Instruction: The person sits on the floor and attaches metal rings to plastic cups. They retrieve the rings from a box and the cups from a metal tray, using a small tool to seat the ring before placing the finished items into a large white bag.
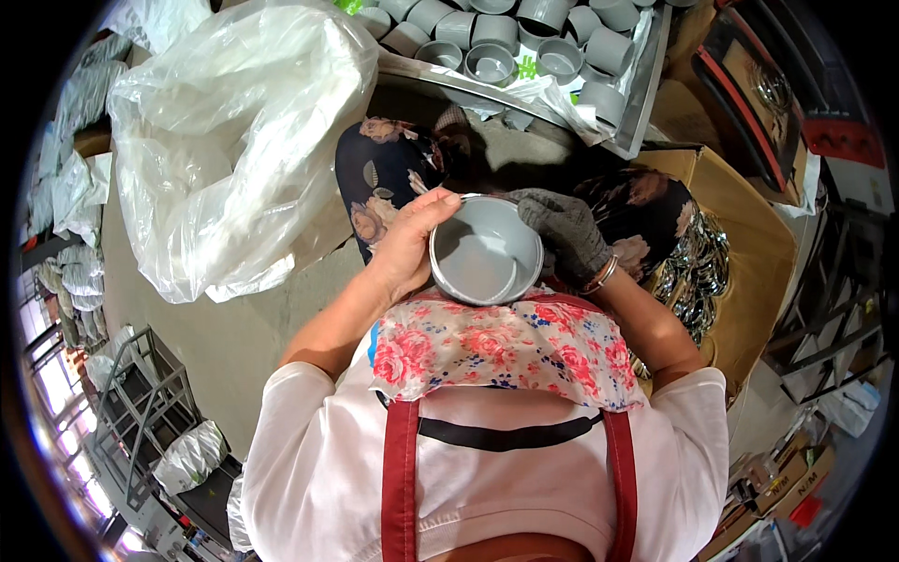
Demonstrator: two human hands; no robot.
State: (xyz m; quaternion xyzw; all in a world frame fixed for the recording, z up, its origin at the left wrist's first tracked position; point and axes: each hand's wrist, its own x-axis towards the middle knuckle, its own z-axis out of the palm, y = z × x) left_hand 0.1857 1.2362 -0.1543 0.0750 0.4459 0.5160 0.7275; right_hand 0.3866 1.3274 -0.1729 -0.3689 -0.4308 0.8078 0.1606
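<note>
A round grey bowl-like cup (482,245) with a pale rim is held in front of my lap, its open side facing up. My bare left hand (412,229) grips its left side, the thumb over the rim. On the other side my right hand (565,229), in a dark grey knitted glove, is closed against the upper right of the rim; its fingertips are partly hidden. The inside of the cup is smooth and grey.
Ahead, a metal tray (646,94) holds several similar grey cups (492,64). A large clear plastic bag (239,150) lies at the left. To my right, a cardboard box (749,253) contains many shiny metal pieces (695,272). A metal-framed rack (140,412) stands at lower left.
</note>
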